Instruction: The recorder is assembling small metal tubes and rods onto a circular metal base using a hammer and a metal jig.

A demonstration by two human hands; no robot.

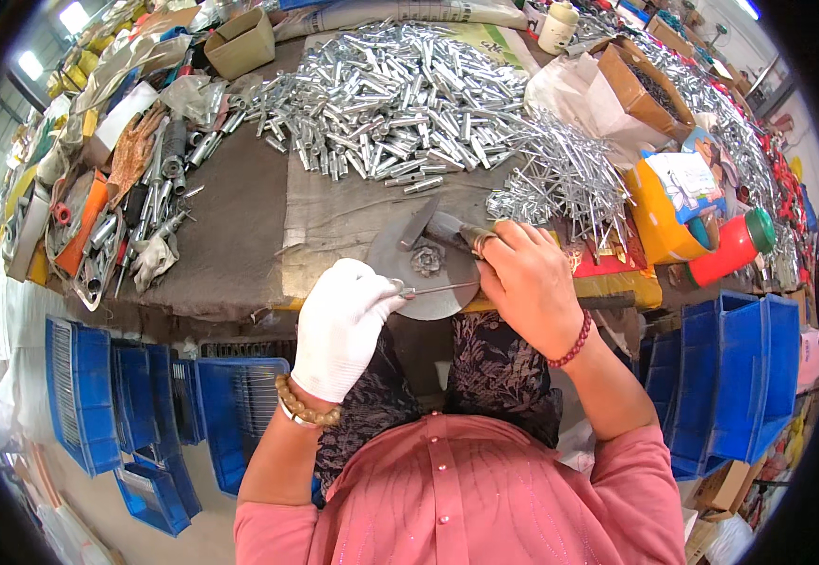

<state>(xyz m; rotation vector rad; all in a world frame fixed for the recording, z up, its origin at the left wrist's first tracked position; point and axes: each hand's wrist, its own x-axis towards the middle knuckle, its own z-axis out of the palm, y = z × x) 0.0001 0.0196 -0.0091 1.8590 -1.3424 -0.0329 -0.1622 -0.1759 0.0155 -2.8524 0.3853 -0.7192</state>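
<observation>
- A thin metal rod [439, 288] lies horizontally across the lower part of a round grey metal disc [400, 256], which sits at the near edge of the work table [240, 235], directly in front of the person.
- The disc carries a small flower-shaped metal fitting [426, 260] at its centre.
- The left hand [341, 325], in a white glove, has its fingertips pinched together on the left end of the rod, at the disc's lower left rim.
- The right hand [527, 280], bare, rests over the disc's right rim with its fingers curled shut around a short dark-and-metal tool [456, 229]; the tool's tip points toward the disc's upper part.
- A beaded bracelet sits on each wrist.
- Behind the disc, a large heap of short silver metal tubes [400, 94] covers the middle of the table.
- To the right of the heap, just beyond the right hand, lies a loose pile of thin metal pins [560, 179].
- A yellow container [665, 218] and a red bottle with a green cap [731, 247] stand at the right.
- Blue plastic crates [98, 395] stand on the floor at both sides of the person.
</observation>
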